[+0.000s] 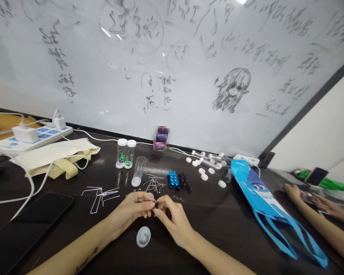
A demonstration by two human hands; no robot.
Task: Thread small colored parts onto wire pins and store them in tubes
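Note:
My left hand (134,208) and my right hand (174,219) meet at the fingertips, both closed in a pinch. A thin metal rod (133,198) lies across the left fingers. Between the two sets of fingertips sits a small black part (155,205), mostly covered by them. Just below the hands is a small white cup (143,236) with tiny pieces inside. Beyond them lie a pile of thin metal rods (154,183), a block of shiny blue parts (172,179) and several black parts (184,181).
Bent metal rods (100,194) and a black phone (34,225) lie at left. Clear tubes (122,153) stand behind; white caps (204,177) are scattered at right. A blue bag (258,191) lies near another person's arms (318,217). A power strip (31,137) sits far left.

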